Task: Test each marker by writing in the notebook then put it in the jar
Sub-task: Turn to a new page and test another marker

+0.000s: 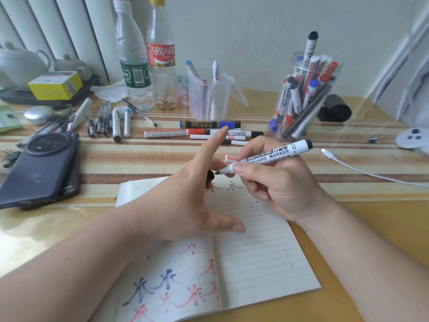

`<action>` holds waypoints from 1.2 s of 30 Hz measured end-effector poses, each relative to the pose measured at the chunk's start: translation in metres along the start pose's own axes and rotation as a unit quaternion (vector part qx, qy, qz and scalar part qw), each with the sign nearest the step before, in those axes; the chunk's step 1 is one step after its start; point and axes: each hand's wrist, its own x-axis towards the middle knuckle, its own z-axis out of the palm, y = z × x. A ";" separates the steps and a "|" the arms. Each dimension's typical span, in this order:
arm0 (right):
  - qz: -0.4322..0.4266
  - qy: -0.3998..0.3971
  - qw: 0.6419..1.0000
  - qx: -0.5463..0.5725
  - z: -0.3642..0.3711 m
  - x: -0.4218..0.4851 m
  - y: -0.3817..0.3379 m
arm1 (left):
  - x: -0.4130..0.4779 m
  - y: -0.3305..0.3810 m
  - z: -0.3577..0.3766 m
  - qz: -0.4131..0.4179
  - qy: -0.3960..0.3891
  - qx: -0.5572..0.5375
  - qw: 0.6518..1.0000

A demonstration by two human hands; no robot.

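Over the top edge of the notebook (255,252), right hand (278,184) pinches the whiteboard marker (267,156) near its bare tip, writing grip. Left hand (185,201): index and thumb splayed, lower fingers apparently holding the black cap (210,175) for recapping. Jar (304,101) stands behind, well apart.

Your right hand (278,187) grips a white marker (271,155) with black letters. Left of that grip is a black cap (210,175). Below, the white lined notebook (255,252) shows red and blue marks.
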 end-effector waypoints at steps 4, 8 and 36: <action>0.002 -0.016 0.999 -0.037 0.001 -0.002 0.002 | 0.001 -0.002 0.003 0.032 -0.006 0.009 0.999; 0.010 -0.027 0.995 -0.094 0.002 -0.004 0.003 | 0.002 -0.001 0.005 0.050 0.033 -0.018 0.998; 0.070 0.036 0.997 0.013 0.009 -0.005 0.008 | 0.001 0.019 0.002 -0.056 0.257 -0.125 0.957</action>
